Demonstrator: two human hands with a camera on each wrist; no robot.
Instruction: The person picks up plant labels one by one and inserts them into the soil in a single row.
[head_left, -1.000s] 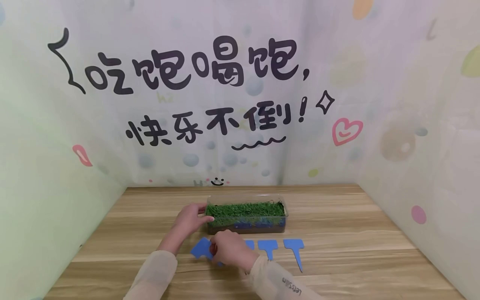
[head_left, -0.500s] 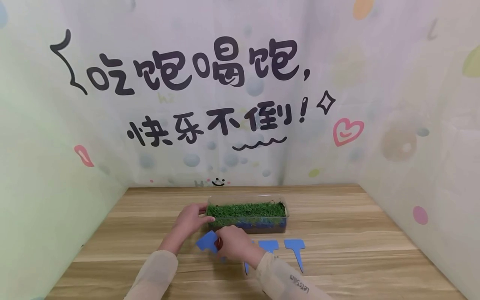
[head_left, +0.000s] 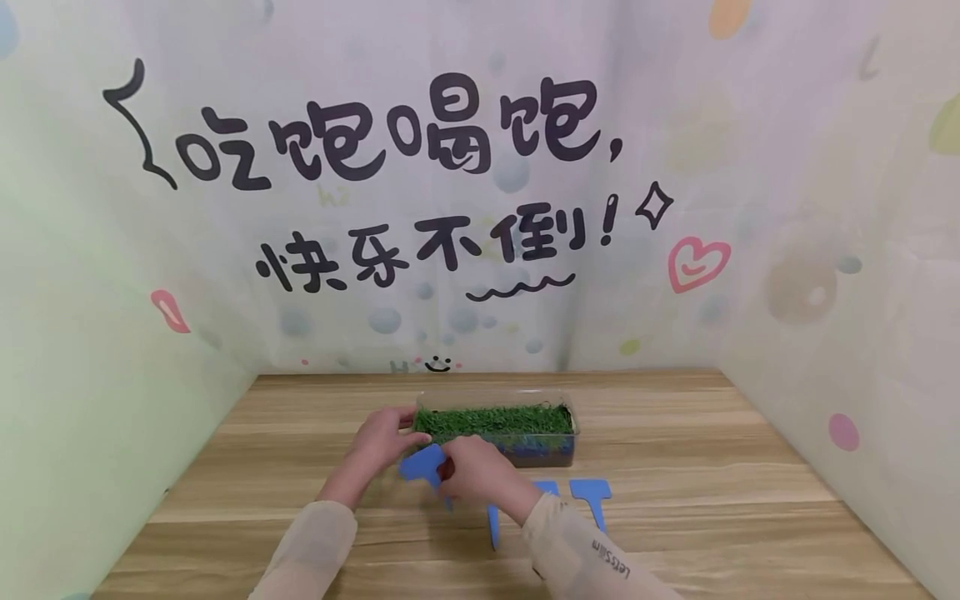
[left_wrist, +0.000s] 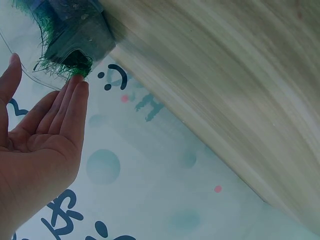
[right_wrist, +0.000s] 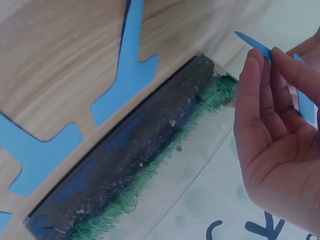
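Observation:
A clear rectangular planter box [head_left: 536,457] stands on the table, with dark soil below and green grass [head_left: 495,419] on top. My left hand [head_left: 381,442] is at its left end, thumb near the front corner. In the left wrist view, the left hand's straight fingers [left_wrist: 70,110] touch that end of the box [left_wrist: 87,42]. My right hand [head_left: 483,473] pinches a blue T-shaped plant label [head_left: 423,463] by its stem, in front of the box. The label's pointed tip [right_wrist: 245,37] sticks out past the fingertips in the right wrist view.
More blue plant labels lie in front of the box: one at the right [head_left: 591,490], another label [head_left: 492,527] partly behind the right hand, and one between them. The wooden table [head_left: 712,500] meets printed cloth walls [head_left: 637,333] at the back and sides.
My right hand has lifted the blue plant label and moved it a little right and toward the box. The left hand has stayed at the box's left end.

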